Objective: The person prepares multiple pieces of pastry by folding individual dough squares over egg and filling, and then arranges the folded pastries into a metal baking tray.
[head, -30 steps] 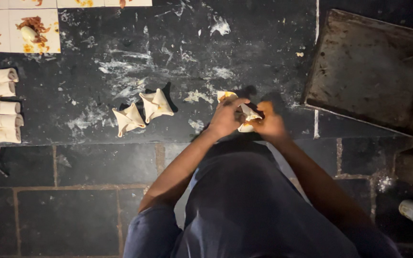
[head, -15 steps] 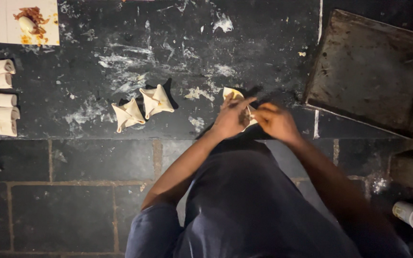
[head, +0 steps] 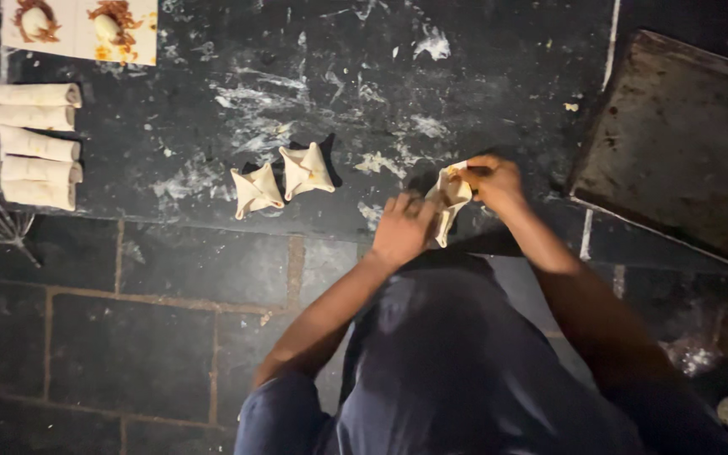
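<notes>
Folding step: both hands pinch one pastry sheet above the slab. Left hand grips its lower edge; right hand clamps the top corner. Next move calls for sealing the flap.

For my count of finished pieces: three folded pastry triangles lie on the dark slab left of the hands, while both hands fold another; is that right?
Not quite: the head view shows two folded pastry triangles there, not three. Left hand and right hand do hold another pastry.
</notes>
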